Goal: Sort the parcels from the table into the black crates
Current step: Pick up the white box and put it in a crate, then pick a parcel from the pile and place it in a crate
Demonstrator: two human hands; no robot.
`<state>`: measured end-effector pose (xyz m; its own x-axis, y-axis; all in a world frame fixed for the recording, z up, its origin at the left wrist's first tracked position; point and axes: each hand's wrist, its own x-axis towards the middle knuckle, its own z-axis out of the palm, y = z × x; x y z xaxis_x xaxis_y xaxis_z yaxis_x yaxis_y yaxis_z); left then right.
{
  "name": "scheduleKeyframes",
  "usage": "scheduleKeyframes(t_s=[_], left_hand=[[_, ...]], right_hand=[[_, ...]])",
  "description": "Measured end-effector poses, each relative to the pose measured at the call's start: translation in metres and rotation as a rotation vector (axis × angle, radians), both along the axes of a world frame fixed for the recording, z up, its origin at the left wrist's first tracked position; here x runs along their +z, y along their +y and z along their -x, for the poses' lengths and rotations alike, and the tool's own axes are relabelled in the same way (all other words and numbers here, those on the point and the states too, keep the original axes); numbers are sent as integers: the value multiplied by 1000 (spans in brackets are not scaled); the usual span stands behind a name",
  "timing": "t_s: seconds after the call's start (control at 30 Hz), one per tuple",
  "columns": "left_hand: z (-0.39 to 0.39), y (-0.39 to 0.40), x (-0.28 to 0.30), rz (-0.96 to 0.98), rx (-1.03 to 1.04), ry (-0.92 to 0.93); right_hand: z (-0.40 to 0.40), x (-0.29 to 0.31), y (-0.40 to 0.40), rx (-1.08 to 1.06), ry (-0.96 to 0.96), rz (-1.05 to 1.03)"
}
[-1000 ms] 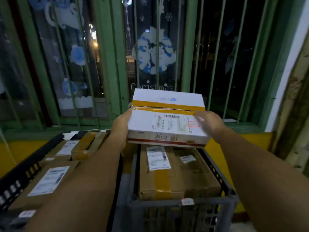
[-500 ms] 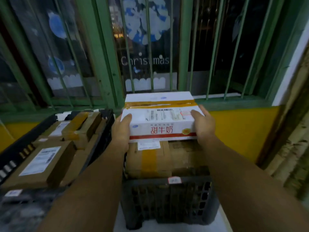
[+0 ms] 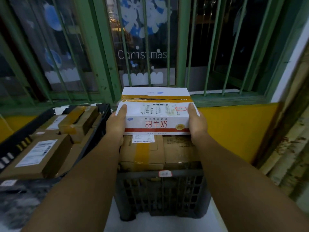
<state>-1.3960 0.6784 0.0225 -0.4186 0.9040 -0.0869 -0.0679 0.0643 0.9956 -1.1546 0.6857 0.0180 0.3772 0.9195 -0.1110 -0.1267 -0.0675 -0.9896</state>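
A white parcel (image 3: 155, 113) with red lettering, a yellow tape band and a shipping label is held between both hands over the middle black crate (image 3: 160, 191). My left hand (image 3: 117, 126) grips its left end with the thumb on top. My right hand (image 3: 197, 123) grips its right end the same way. The parcel's underside sits at or just above a brown taped box (image 3: 142, 151) that fills the crate; I cannot tell whether they touch. A second black crate (image 3: 20, 141) on the left holds several brown parcels.
Green window bars (image 3: 103, 64) and a sill run right behind the crates, above a yellow wall (image 3: 234, 131). A rough, peeling pillar (image 3: 287, 148) stands at the right. The crate stands on a pale floor (image 3: 167, 225).
Both hands have lowered the white parcel from chest height down onto the top of the middle crate's load. The view has tilted down with it.
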Motion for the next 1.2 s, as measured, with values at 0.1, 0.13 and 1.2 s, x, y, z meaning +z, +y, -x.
scheduleKeyframes(t_s=[0.1,0.13,1.2], left_hand=[[-5,-3,6,43,59,101],[-6,-5,7,49,70,121],[-380,-245,49,-300,-846,443]], right_hand=[[2,4,-2,-56,-15,91],[2,5,-5,-61,-24,119],[-261,30,-381,-806,-583,106]])
